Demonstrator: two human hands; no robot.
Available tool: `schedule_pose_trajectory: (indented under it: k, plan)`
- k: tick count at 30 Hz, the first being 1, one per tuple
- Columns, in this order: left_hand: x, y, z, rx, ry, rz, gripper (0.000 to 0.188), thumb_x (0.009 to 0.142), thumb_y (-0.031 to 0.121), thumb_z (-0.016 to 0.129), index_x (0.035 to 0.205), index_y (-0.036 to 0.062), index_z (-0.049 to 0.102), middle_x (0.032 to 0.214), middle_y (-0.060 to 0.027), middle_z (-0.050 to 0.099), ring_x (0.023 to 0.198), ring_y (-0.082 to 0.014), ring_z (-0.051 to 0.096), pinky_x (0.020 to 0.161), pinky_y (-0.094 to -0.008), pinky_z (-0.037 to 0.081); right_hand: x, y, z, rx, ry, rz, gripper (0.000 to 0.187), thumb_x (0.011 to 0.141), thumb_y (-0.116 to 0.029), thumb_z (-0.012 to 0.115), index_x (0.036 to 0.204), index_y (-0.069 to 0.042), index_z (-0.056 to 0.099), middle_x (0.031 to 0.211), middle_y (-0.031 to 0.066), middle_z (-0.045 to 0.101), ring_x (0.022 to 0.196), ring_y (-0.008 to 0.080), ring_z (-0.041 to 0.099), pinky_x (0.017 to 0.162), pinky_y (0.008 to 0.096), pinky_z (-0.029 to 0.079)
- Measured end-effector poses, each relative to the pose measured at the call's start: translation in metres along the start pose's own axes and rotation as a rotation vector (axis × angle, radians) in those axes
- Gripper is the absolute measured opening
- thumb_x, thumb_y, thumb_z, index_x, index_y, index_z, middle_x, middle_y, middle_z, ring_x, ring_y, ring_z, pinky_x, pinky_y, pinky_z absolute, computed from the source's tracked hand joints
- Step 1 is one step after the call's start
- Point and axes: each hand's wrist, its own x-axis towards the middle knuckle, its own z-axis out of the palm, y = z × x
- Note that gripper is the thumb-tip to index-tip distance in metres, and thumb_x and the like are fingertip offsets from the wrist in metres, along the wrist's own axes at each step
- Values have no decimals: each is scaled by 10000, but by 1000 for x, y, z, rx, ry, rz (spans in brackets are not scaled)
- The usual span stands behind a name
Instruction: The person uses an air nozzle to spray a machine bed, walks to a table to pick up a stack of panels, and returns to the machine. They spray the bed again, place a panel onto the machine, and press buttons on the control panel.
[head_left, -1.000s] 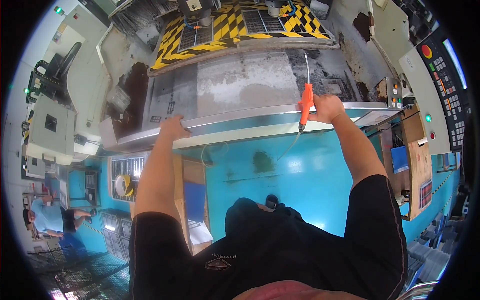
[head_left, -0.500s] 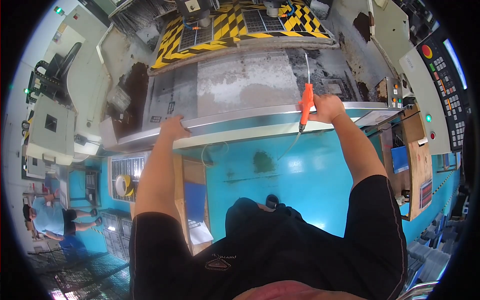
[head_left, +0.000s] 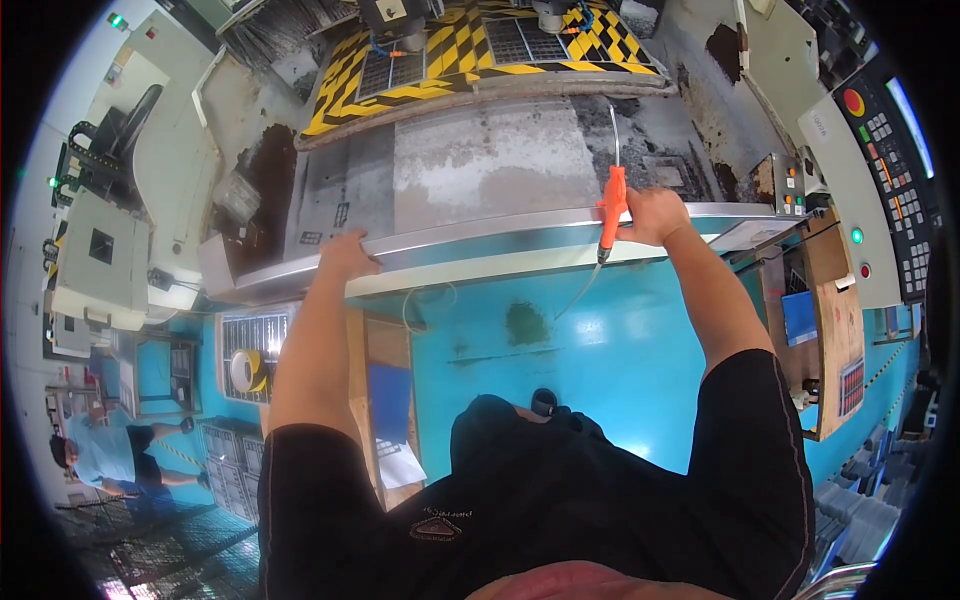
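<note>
Along the front of a machine runs a long silver metal edge. My left hand is on its left part, fingers hooked over it and thumb on the near side; some fingers are hidden. At the right part, my right hand is closed round an orange air blow gun. The gun's thin metal nozzle points away over the machine bed. A thin hose hangs from its lower end.
Beyond the grey, stained bed stands a platform with yellow-black striped tape. A control panel is at right. Wooden stands flank the blue floor. A person in a light blue shirt is far left.
My hands and the air blow gun stay in place. At the far left, the other person has shifted slightly and changed posture, legs wider apart.
</note>
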Motion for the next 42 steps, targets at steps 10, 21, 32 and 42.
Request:
schedule_pose_trajectory:
  k: [10,21,32,42]
  plan:
    - [7,-7,8,25,11,-6,935,572,453,849,1405,151,549,1225,-128,688,1217,-305,596,1062,-445,409,0,-2,-1,-13,-32,9,605,755,-645,631,1024,-103,641,883,140,723,863,349,699,770,473,557]
    - [51,-59,22,-79,13,257,739,714,396,818,1244,-61,580,1056,-237,701,963,-337,690,842,-418,533,16,9,16,109,11,-91,664,695,-742,679,1045,-177,691,963,122,718,941,345,691,779,487,551]
    - [68,-92,14,-282,-151,-130,940,768,244,823,1541,111,305,1343,-49,595,1147,-269,571,825,-451,477,-27,-11,6,305,116,66,474,808,-538,657,1100,-169,711,1033,100,719,1037,306,654,892,455,502]
    - [58,-93,38,-138,197,206,970,759,358,833,1510,28,317,1354,-178,575,1187,-359,576,970,-501,451,-39,-9,-27,245,57,18,591,761,-645,682,1142,-194,659,1050,80,711,1036,329,645,849,474,515]
